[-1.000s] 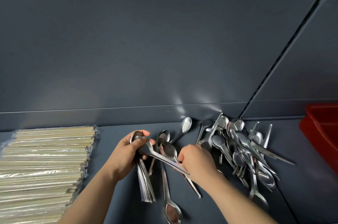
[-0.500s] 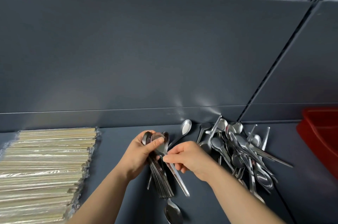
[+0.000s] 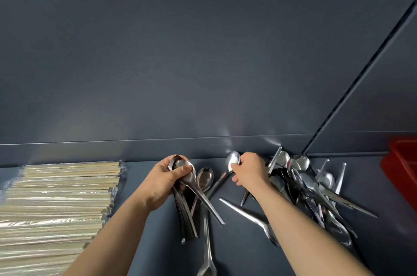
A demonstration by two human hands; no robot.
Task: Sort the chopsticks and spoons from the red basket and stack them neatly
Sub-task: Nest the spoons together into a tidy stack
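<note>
Fingers of the left hand (image 3: 165, 180) are clenched around a nested stack of spoons (image 3: 186, 203) just left of the frame's centre bottom; the bowls are gripped under the thumb and the handles fan downward toward the lower edge. Fingers of the right hand (image 3: 249, 171) are curled over a single spoon (image 3: 232, 162) near the back rail, its bowl showing beside the index finger; whether it is firmly gripped cannot be told. A loose pile of spoons (image 3: 316, 190) is spread at the lower right, partly hidden behind the right forearm. Several more spoons are seen lying singly on the grey surface (image 3: 248, 253) between the two forearms, one with its bowl just beside the held stack. Wrapped chopsticks (image 3: 58, 199) are laid in a flat, even stack at the lower left, well apart from the spoons. Only a corner of the red basket (image 3: 401, 169) is seen at the right edge.
</note>
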